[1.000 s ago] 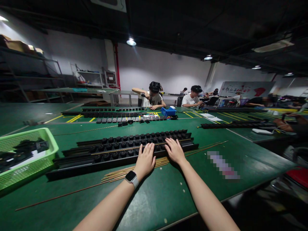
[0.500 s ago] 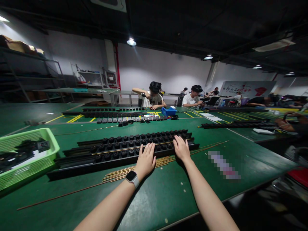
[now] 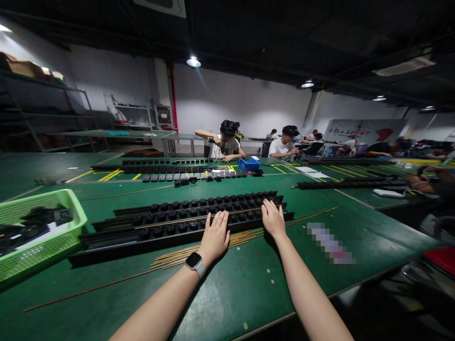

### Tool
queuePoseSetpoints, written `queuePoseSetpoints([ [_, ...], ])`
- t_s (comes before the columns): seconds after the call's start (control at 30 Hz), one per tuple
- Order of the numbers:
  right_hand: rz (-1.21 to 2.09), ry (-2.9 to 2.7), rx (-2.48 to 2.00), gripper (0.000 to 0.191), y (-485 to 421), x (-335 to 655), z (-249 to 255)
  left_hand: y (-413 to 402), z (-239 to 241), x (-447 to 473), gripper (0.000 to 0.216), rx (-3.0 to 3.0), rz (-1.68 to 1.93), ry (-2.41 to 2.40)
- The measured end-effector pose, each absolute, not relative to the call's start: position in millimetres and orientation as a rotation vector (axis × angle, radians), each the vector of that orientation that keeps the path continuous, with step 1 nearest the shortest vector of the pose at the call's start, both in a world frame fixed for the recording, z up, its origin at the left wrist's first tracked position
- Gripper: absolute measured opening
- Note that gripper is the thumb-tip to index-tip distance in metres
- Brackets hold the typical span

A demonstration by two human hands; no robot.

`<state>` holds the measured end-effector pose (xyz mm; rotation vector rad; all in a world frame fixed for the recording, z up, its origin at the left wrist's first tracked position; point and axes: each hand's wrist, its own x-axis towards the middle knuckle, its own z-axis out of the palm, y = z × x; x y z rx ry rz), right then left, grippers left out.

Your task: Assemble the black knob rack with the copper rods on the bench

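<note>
A long black rail (image 3: pixel 142 237) studded with rows of black round sockets lies across the green table (image 3: pixel 249 289) in front of me. My left hand (image 3: pixel 214 235) rests flat on its near edge, fingers stretched out, a smartwatch on the wrist. My right hand (image 3: pixel 273 219) lies flat on the rail's right end, fingers spread over the sockets. A thin copper rod (image 3: pixel 177 220) runs along the rail between the socket rows. A bundle of copper rods (image 3: pixel 177 255) lies on the table just under my hands.
A green mesh basket (image 3: pixel 71 208) with black parts stands at the left. More black rails (image 3: pixel 159 169) and a blue box (image 3: pixel 249 164) lie farther back, where two seated people work. Another rail (image 3: pixel 348 183) lies at the right. The table edge drops off at the lower right.
My right hand has slid to the right along the rail, away from my left hand, towards the rail's end. The left hand has stayed in place.
</note>
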<state>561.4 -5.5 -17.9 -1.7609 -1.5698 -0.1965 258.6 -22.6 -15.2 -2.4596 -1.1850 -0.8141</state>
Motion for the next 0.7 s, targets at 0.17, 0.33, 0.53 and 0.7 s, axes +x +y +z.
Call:
queuePoseSetpoints([
  [0.17,-0.201,-1.638,-1.745,0.056,-8,557,-14,-22,-15,258,0.069,-2.471,-0.82,-1.187],
  [0.33,-0.212,-1.705,-1.728,0.052,-11,553,-10,-22,-16,258,0.069,-2.467,-0.825,-1.179],
  [0.53,-0.216,-1.773,-1.654,0.049,-15,545,-5,-22,-15,258,0.071,-2.453,-0.807,-1.18],
  [0.7,-0.241,-1.836,-1.562,0.049,-16,538,-4,-23,-15,259,0.075,-2.446,-0.813,-1.17],
])
